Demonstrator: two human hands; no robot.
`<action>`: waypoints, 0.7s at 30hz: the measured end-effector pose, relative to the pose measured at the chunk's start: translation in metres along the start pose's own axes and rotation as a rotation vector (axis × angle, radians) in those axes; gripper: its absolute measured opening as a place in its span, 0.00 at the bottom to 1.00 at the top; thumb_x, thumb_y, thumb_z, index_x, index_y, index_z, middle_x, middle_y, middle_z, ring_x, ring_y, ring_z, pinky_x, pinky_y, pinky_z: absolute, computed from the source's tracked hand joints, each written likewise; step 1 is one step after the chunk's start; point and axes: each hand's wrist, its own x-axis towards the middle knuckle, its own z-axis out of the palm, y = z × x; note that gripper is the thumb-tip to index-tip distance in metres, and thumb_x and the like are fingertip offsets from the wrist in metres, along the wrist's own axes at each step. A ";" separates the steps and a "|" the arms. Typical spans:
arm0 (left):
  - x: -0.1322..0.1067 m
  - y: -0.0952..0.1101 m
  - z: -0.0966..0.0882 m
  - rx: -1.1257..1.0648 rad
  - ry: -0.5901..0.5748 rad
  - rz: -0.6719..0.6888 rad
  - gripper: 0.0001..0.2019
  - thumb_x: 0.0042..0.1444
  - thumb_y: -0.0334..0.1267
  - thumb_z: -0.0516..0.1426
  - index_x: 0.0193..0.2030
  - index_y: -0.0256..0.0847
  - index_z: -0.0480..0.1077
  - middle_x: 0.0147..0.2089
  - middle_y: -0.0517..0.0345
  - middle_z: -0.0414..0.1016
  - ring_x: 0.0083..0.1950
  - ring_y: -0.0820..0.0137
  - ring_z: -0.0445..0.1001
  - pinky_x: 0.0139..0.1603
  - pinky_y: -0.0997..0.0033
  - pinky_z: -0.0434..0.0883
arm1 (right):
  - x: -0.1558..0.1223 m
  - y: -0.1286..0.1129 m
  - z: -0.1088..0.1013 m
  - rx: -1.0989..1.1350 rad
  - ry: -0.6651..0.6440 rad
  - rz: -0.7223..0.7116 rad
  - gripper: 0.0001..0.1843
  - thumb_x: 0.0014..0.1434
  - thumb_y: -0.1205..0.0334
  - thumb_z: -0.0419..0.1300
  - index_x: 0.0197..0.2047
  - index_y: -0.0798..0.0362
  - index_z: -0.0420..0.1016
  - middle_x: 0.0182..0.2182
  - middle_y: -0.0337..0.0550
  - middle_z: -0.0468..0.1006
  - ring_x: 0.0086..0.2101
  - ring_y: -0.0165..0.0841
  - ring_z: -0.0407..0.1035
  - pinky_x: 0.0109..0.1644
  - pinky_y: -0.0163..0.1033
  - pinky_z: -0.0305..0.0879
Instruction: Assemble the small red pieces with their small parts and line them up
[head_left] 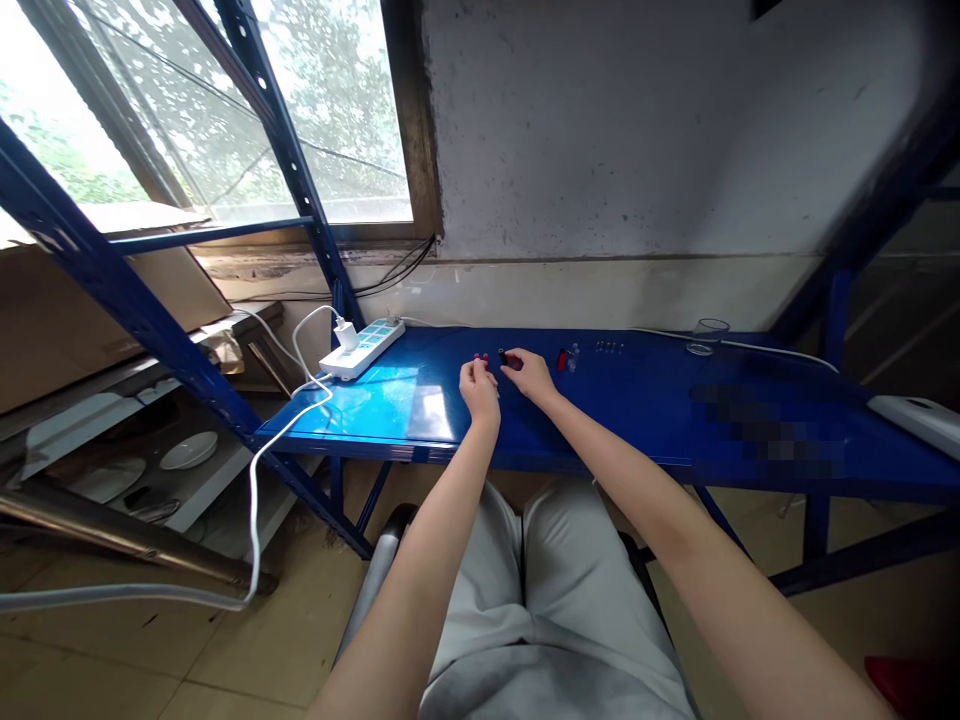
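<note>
Over the blue tabletop, my left hand (480,388) is closed, its fingertips pinched at a small red piece (480,357) that shows just past them. My right hand (531,374) is beside it, thumb and fingers closed on a small black cylinder (502,355). The two hands are close together but apart. To the right of my right hand stand a small red cylinder (562,359) and small clear pieces (574,357). Farther right is a row of several tiny pale or metallic parts (609,347), too small to name.
A white power strip (364,350) with a plugged-in charger and cable lies at the left end of the blue table (622,425). A clear glass (707,338) stands at the back right. A white object (919,420) sits at the right edge. Blue metal posts (281,130) rise at the left.
</note>
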 end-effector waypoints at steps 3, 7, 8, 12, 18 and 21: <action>-0.005 0.003 0.003 0.110 -0.126 0.094 0.17 0.55 0.48 0.52 0.47 0.41 0.62 0.25 0.64 0.65 0.20 0.79 0.62 0.22 0.78 0.59 | -0.013 0.000 -0.017 -0.059 0.023 -0.137 0.12 0.55 0.63 0.55 0.42 0.51 0.74 0.39 0.43 0.76 0.39 0.34 0.69 0.44 0.37 0.63; -0.008 0.000 0.004 0.276 -0.279 0.282 0.10 0.56 0.45 0.53 0.39 0.41 0.67 0.31 0.57 0.70 0.30 0.75 0.69 0.30 0.77 0.64 | -0.032 0.003 -0.032 -0.177 0.059 -0.269 0.15 0.60 0.63 0.49 0.44 0.50 0.75 0.41 0.46 0.75 0.43 0.37 0.66 0.46 0.41 0.62; -0.008 -0.002 0.004 0.295 -0.303 0.303 0.10 0.56 0.44 0.52 0.37 0.41 0.67 0.32 0.57 0.71 0.31 0.75 0.69 0.30 0.77 0.64 | -0.036 0.004 -0.034 -0.204 0.072 -0.282 0.16 0.60 0.64 0.48 0.46 0.50 0.74 0.42 0.47 0.74 0.43 0.38 0.66 0.46 0.42 0.62; -0.006 -0.007 0.005 0.258 -0.392 0.224 0.09 0.57 0.44 0.51 0.37 0.41 0.65 0.31 0.58 0.71 0.23 0.77 0.67 0.23 0.78 0.63 | -0.047 0.008 -0.037 -0.240 0.141 -0.263 0.18 0.62 0.62 0.45 0.48 0.49 0.73 0.42 0.48 0.73 0.44 0.39 0.65 0.47 0.44 0.61; -0.005 -0.007 0.006 0.126 -0.498 0.083 0.11 0.55 0.45 0.53 0.37 0.39 0.63 0.31 0.58 0.72 0.16 0.81 0.64 0.18 0.79 0.62 | -0.053 0.009 -0.041 -0.168 0.206 -0.218 0.19 0.62 0.60 0.43 0.50 0.52 0.70 0.44 0.49 0.71 0.44 0.37 0.66 0.49 0.41 0.61; -0.004 -0.005 0.006 0.078 -0.487 0.037 0.12 0.54 0.46 0.55 0.37 0.38 0.63 0.32 0.58 0.74 0.16 0.81 0.65 0.17 0.80 0.61 | -0.055 0.009 -0.043 -0.105 0.262 -0.124 0.21 0.64 0.58 0.39 0.53 0.53 0.65 0.45 0.51 0.71 0.44 0.36 0.66 0.48 0.40 0.60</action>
